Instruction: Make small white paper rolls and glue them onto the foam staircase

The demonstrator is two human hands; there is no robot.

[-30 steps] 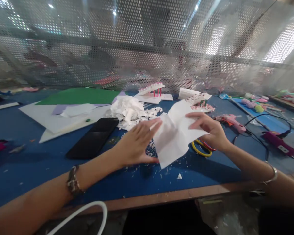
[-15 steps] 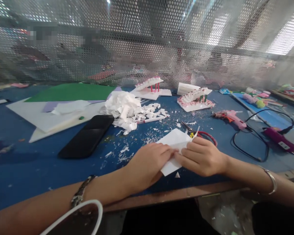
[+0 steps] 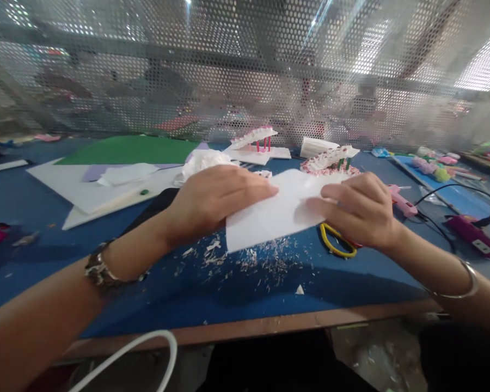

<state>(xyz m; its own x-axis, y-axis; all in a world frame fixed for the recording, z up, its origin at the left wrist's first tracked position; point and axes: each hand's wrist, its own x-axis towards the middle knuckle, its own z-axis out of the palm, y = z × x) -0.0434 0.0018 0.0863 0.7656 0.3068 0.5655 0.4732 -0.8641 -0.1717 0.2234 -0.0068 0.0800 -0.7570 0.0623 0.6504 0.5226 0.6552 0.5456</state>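
Observation:
A white sheet of paper (image 3: pixel 265 220) is held up above the blue table between my two hands. My left hand (image 3: pixel 220 196) grips its left side, with the fingers lying over the top and the thumb hidden behind. The right side is pinched by my right hand (image 3: pixel 357 209), its fingers curled at the edge. Just below my right hand lie scissors, of which a yellow-lined handle loop (image 3: pixel 338 242) shows. Behind my left hand rises a heap of white paper scraps (image 3: pixel 206 163), partly covered. A black phone (image 3: pixel 153 209) is mostly hidden by my left forearm.
Small white shreds (image 3: pixel 265 269) litter the blue table (image 3: pixel 228 305). Two small white foam models, one with red posts (image 3: pixel 255 139) and one with green posts (image 3: pixel 330 160), stand at the back. To the right are a pink glue gun (image 3: pixel 403 202), a cable and a purple power strip (image 3: pixel 476 237). Green and white sheets (image 3: pixel 126 149) lie left.
Both hands have lifted the paper up and away from the table's front edge and spread farther apart. More of the sheet now shows, and the shreds beneath are uncovered.

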